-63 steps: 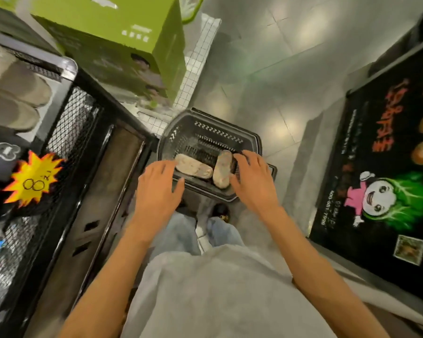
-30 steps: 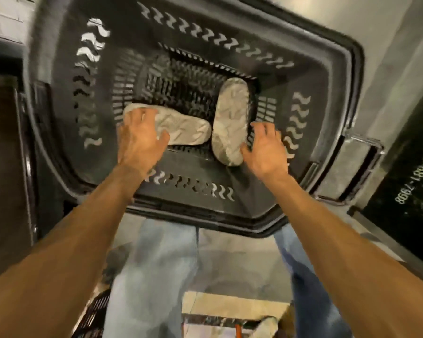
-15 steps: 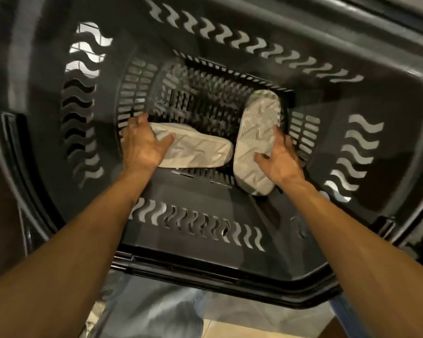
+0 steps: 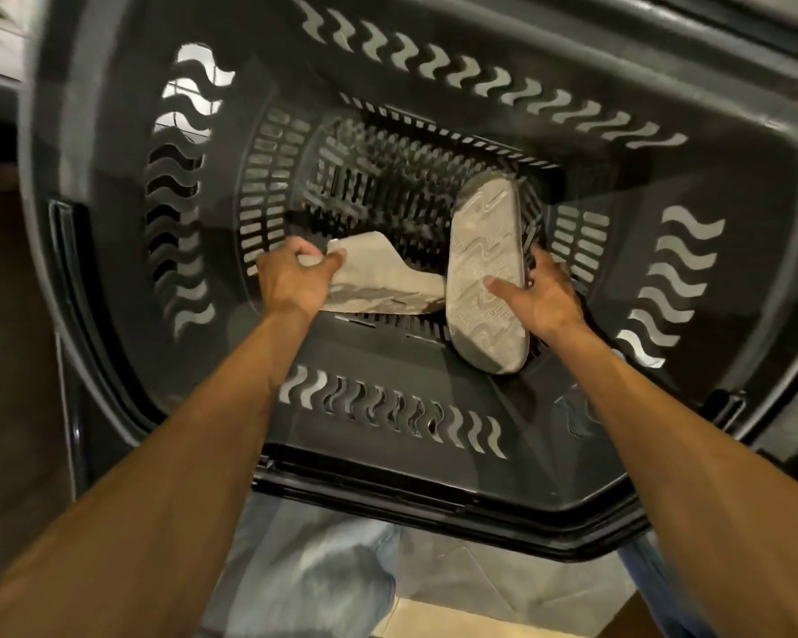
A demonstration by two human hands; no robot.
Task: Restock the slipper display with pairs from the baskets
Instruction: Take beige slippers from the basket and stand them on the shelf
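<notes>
1. The person is leaning over the dark basket, with both forearms reaching in from 6 o'clock towards its slotted floor.
2. The left hand is closing round the 9 o'clock end of the left slipper, fingers and thumb curled tight on it. That slipper is tipping up on its edge, its far end pointing to 3 o'clock and lying just beside the other one.
3. The right hand is taking the right slipper from its 3 o'clock side, the thumb pressing on the patterned sole and the fingers wrapping under the edge. This slipper is lying sole up, running from 12 to 6 o'clock.
4. Change noted: half a second ago the left slipper was lying flat, sole up, under a hand merely resting on it. It is now rolling off the floor in a firm grip. The right thumb is now reaching further across the sole.
5. Assessment: both grasps appear to be seating, so the pair is probably coming out of the basket together. The lift and the placing on the display are not yet done.
</notes>
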